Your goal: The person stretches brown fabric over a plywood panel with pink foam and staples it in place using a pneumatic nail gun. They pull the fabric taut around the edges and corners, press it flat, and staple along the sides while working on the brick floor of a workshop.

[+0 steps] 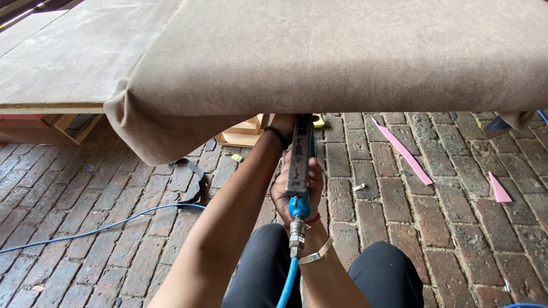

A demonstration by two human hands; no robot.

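Air hose (85,232): lying across the brick floor (68,188) at 8 o'clock, blue, running toward centre
Board (63,57): sitting at 10 o'clock, partly covered by fabric
Fabric (319,57): brown, draping over the board edge across 12 o'clock, one corner hanging at 9 o'clock
Left hand (281,124): reaching up under the fabric edge at centre, fingers hidden, so cannot tell its grip
Staple gun (299,165): pointing up at the underside, fed by a blue hose at 6 o'clock
Right hand (297,191): clamping around the staple gun body, just below centre
Pink strips (402,151): lying on the bricks at 3 o'clock
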